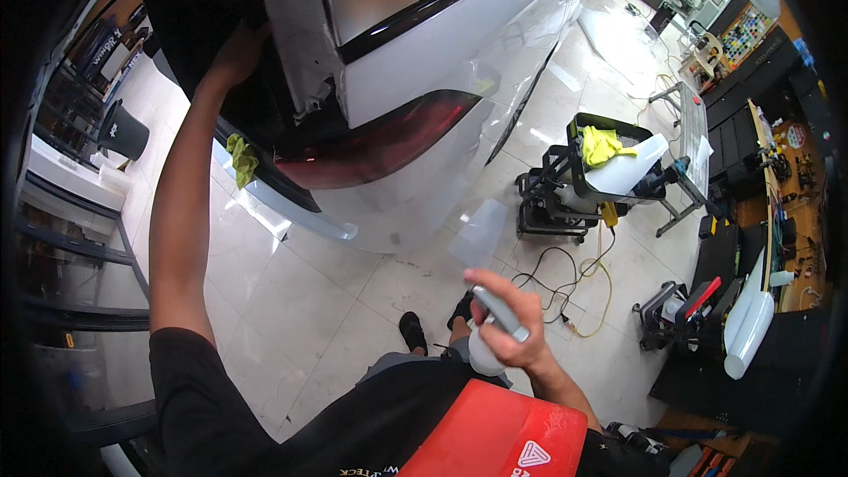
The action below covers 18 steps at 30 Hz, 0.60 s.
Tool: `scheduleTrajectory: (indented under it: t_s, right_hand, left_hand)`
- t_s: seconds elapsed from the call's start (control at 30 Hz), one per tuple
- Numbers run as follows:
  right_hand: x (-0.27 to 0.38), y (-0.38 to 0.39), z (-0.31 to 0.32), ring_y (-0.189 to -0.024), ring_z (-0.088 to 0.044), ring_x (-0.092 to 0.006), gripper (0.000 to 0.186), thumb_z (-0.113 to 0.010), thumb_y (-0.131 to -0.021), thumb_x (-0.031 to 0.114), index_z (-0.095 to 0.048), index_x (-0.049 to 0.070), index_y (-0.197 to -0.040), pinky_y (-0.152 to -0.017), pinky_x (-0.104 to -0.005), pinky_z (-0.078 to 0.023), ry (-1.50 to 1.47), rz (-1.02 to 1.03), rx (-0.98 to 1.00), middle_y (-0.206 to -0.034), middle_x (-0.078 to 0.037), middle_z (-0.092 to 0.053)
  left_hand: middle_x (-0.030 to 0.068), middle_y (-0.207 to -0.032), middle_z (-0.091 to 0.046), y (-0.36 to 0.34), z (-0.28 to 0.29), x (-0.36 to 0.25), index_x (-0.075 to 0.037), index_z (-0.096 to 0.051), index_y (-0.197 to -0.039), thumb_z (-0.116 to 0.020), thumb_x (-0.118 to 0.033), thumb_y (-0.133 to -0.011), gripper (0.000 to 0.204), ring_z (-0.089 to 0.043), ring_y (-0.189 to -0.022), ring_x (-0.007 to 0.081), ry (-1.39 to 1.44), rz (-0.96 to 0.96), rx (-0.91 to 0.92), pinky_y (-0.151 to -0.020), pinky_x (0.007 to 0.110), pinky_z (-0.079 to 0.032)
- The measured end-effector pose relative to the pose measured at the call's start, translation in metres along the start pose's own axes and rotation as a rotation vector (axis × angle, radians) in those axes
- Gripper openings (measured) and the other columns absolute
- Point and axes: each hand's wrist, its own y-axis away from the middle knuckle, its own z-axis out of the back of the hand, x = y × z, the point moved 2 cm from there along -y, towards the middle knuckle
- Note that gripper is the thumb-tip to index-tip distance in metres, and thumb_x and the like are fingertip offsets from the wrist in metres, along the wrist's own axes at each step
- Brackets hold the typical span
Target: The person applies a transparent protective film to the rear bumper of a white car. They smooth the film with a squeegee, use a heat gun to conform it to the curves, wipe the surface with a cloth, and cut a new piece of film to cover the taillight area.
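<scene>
The right hand (514,336) holds the spray bottle (505,318), best carried upright, while the left hand (238,57), its grip indiscernible, should avoid scuffing the white car (420,49).

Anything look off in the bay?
Yes, the floor cords: black and yellow lines lie in loose, tangled loops beside the wheeled cart, uncoiled on open floor behind the car. Looks untidy, possibly a trip hazard.
</scene>
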Motion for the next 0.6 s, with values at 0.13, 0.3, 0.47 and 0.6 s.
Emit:
scheduleTrajectory:
  t_s: [0.13,0.3,0.47,0.6]
  right_hand:
    - [0.023,0.022,-0.039,-0.077,-0.068,-0.0152,0.072,-0.059,-0.073,-0.005,-0.064,0.006,-0.144,-0.072,-0.0274,-0.055,0.062,0.039,-0.261,-0.099,-0.011,-0.074]
    - [0.064,0.037,-0.107,-0.081,-0.069,-0.0294,0.077,-0.066,-0.070,-0.004,-0.062,0.007,-0.147,-0.076,-0.0367,-0.057,0.224,0.157,-0.129,-0.103,-0.013,-0.073]
    - [0.087,0.044,-0.131,-0.087,-0.067,-0.0335,0.079,-0.071,-0.069,-0.002,-0.061,0.008,-0.148,-0.078,-0.0413,-0.053,0.269,0.250,-0.022,-0.099,-0.015,-0.068]
    - [0.056,0.090,-0.110,-0.100,-0.068,-0.0360,0.078,-0.070,-0.070,-0.002,-0.059,0.007,-0.148,-0.092,-0.0436,-0.054,0.401,0.010,-0.057,-0.108,-0.017,-0.069]
  left_hand:
    - [0.0333,-0.153,-0.051,0.005,0.008,0.000,-0.009,-0.057,-0.150,-0.041,-0.015,-0.109,0.045,-0.052,-0.143,0.0475,0.176,0.100,-0.092,-0.119,0.053,-0.044]
    - [0.0339,-0.135,-0.065,-0.007,0.006,0.006,-0.006,-0.062,-0.145,-0.043,-0.015,-0.109,0.042,-0.061,-0.131,0.0487,-0.022,0.014,0.086,-0.111,0.054,-0.049]
    - [0.0327,-0.134,-0.066,0.002,0.015,0.032,-0.007,-0.065,-0.141,-0.047,-0.021,-0.109,0.040,-0.063,-0.128,0.0485,0.190,0.078,-0.035,-0.108,0.053,-0.052]
    - [0.0303,-0.135,-0.067,-0.006,0.016,-0.025,-0.006,-0.067,-0.138,-0.048,-0.024,-0.109,0.039,-0.065,-0.126,0.0466,-0.034,-0.042,0.147,-0.107,0.052,-0.052]
